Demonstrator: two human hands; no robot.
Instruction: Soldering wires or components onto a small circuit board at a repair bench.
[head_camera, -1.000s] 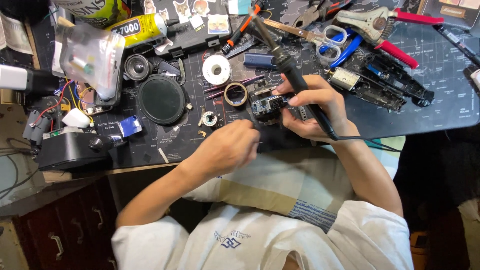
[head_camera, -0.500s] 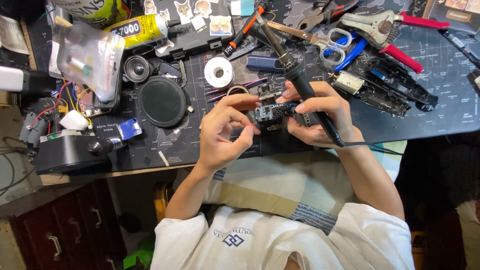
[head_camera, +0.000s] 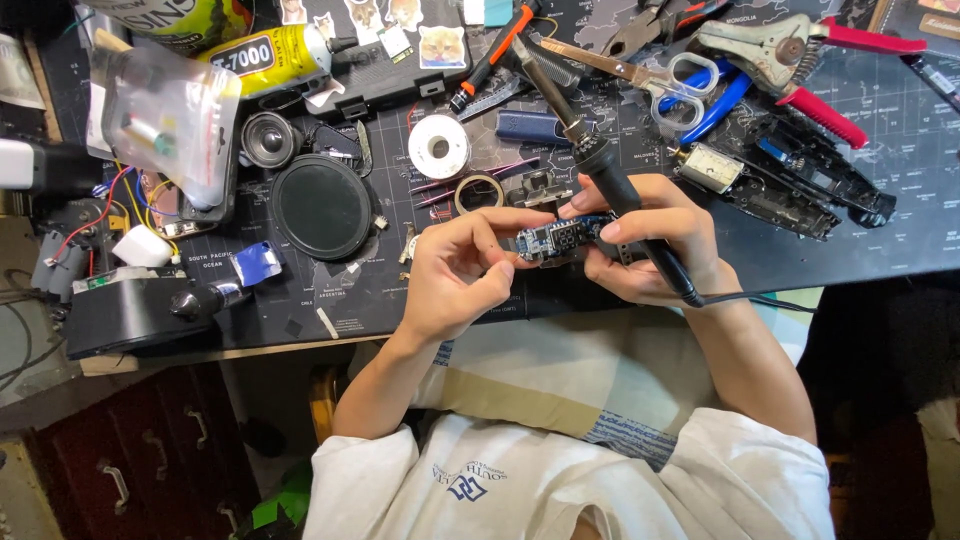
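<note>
A small blue circuit board (head_camera: 560, 238) is held just above the dark work mat (head_camera: 820, 240), between both hands. My left hand (head_camera: 455, 270) pinches the board's left end with thumb and fingertips. My right hand (head_camera: 650, 250) supports the board's right end from beneath and also grips a black soldering iron (head_camera: 610, 185). The iron lies across the fingers with its metal tip pointing away toward the upper left, and its cord trails off to the right. The board's underside is hidden.
On the mat lie a round black disc (head_camera: 322, 207), a white solder spool (head_camera: 438, 146), a tape ring (head_camera: 478, 192), scissors (head_camera: 680, 75), red-handled pliers (head_camera: 790, 50), a yellow glue tube (head_camera: 265, 60) and an opened black casing (head_camera: 800, 175). A plastic bag (head_camera: 165, 120) and wires crowd the left.
My left hand rose from the mat near the table edge to the board and now pinches its left end. My right hand stays on the iron and board.
</note>
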